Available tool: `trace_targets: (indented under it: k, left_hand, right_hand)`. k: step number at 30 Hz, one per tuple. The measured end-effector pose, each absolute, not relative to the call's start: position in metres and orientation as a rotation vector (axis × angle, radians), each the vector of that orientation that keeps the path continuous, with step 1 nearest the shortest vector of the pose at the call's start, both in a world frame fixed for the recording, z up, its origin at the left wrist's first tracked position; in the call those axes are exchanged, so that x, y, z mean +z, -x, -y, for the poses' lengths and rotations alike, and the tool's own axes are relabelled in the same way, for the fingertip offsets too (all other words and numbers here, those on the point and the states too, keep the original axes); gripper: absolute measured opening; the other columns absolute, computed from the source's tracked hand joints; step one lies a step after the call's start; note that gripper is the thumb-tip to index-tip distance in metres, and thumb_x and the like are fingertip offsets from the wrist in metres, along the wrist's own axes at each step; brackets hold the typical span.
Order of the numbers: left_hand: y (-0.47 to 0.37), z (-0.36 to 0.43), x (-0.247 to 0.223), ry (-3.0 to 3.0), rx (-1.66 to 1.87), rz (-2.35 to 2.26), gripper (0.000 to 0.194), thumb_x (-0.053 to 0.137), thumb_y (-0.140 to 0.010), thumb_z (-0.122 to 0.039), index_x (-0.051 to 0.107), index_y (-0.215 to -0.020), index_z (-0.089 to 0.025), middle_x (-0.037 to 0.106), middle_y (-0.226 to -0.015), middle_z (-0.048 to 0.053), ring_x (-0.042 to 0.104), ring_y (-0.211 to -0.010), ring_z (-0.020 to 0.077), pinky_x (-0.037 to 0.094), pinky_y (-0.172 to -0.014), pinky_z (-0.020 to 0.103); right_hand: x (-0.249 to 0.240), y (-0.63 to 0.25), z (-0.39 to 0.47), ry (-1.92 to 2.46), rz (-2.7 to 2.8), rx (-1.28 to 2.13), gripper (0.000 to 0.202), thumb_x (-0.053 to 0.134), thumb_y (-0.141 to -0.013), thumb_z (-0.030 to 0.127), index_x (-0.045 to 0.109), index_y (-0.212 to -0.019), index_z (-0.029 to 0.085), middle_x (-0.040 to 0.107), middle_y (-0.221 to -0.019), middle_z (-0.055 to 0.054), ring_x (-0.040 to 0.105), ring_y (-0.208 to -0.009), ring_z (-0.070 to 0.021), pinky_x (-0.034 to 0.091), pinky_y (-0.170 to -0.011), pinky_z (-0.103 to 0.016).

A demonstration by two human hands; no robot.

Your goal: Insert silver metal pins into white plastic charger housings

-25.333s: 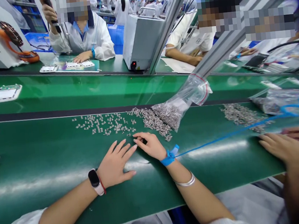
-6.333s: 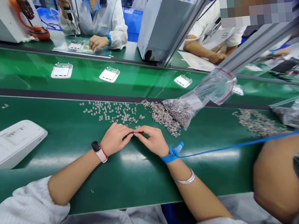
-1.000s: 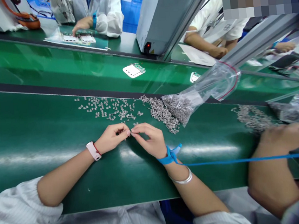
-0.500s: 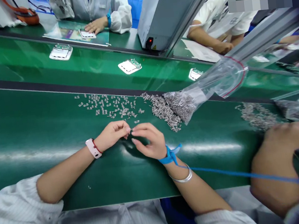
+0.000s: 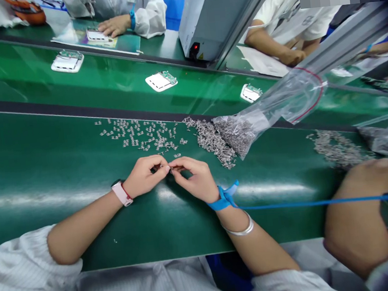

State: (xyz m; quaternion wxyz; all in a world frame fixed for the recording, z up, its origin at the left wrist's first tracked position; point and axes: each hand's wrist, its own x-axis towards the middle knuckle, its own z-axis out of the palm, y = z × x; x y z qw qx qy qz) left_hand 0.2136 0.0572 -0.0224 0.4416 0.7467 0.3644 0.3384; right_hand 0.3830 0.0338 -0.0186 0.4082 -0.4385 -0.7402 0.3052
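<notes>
My left hand point(image 5: 147, 174) and my right hand point(image 5: 196, 177) meet fingertip to fingertip above the green table point(image 5: 90, 174). Both are closed in a pinch on a tiny part between them, mostly hidden by the fingers. Just beyond them lie scattered small metal parts point(image 5: 131, 133). A denser pile of metal parts point(image 5: 210, 139) sits to the right, against a clear plastic bag point(image 5: 235, 132) full of such parts. A blue wrist strap point(image 5: 221, 200) is tied around my right wrist.
White cases with green boards point(image 5: 161, 81) lie on the green strip point(image 5: 112, 80) behind the table. Across it, a person's hand point(image 5: 115, 26) rests by a white case. At right, a neighbour's arm point(image 5: 358, 212) reaches towards another metal-part pile point(image 5: 336, 147). A blue cord runs rightward.
My right hand's thumb and fingers have closed together at my left fingertips. The white cases on the strip have shifted left. The blue cord is now straighter and higher.
</notes>
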Motion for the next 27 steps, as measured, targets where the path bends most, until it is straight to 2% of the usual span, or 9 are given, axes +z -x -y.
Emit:
trace_targets:
  k: [4,11,16,19,23,27]
  left_hand:
    - [-0.214,-0.06,-0.023,-1.53,0.671,-0.775,0.021,0.047,-0.079,-0.026,0.051,-0.062,-0.014,0.049,-0.057,-0.003,0.045,-0.055,0.0084,0.037,-0.057,0.021]
    - [-0.216,-0.065,-0.026,-1.257,0.665,-0.706,0.021,0.048,-0.075,-0.029,0.049,-0.06,-0.015,0.049,-0.055,-0.002,0.047,-0.055,0.0095,0.04,-0.058,0.023]
    - [-0.216,-0.061,-0.027,-1.531,0.741,-0.928,0.022,0.052,-0.079,-0.034,0.057,-0.073,-0.014,0.054,-0.063,-0.001,0.047,-0.055,0.0085,0.039,-0.054,0.02]
    - [-0.221,-0.065,-0.026,-1.789,0.748,-1.023,0.02,0.052,-0.081,-0.031,0.062,-0.079,-0.014,0.058,-0.065,0.0,0.048,-0.056,0.009,0.038,-0.052,0.019]
    - [-0.24,-0.092,-0.027,-2.273,0.727,-1.166,0.016,0.051,-0.082,-0.022,0.065,-0.081,-0.016,0.06,-0.069,0.001,0.053,-0.061,0.0106,0.041,-0.059,0.021]
    - [-0.266,-0.127,-0.03,-2.428,0.72,-1.247,0.017,0.049,-0.082,-0.018,0.065,-0.082,-0.014,0.061,-0.075,0.006,0.057,-0.073,0.0175,0.042,-0.068,0.027]
  right_hand:
    - [-0.02,-0.381,-0.033,0.965,2.006,0.35,0.02,0.047,-0.077,0.005,0.06,-0.083,0.019,0.065,-0.083,-0.005,0.061,-0.08,-0.0121,0.051,-0.071,-0.025]
    - [-0.025,-0.387,-0.033,0.93,2.056,0.106,0.019,0.049,-0.077,0.005,0.059,-0.077,0.021,0.065,-0.086,-0.004,0.061,-0.08,-0.0125,0.051,-0.07,-0.025]
    - [-0.03,-0.402,-0.054,1.188,1.834,0.239,0.015,0.05,-0.075,0.007,0.059,-0.072,0.019,0.062,-0.077,-0.003,0.06,-0.075,-0.0139,0.05,-0.069,-0.028]
    - [-0.039,-0.415,-0.075,1.325,1.782,0.222,0.012,0.051,-0.074,0.011,0.06,-0.073,0.018,0.062,-0.074,-0.003,0.057,-0.067,-0.0144,0.048,-0.065,-0.028]
    - [-0.049,-0.425,-0.1,1.448,1.808,0.162,0.011,0.053,-0.075,0.016,0.064,-0.075,0.016,0.064,-0.075,-0.004,0.055,-0.061,-0.0145,0.045,-0.065,-0.03]
    - [-0.054,-0.425,-0.114,1.541,1.882,0.129,0.016,0.051,-0.077,0.019,0.066,-0.081,0.017,0.066,-0.081,-0.006,0.057,-0.068,-0.0164,0.043,-0.067,-0.031]
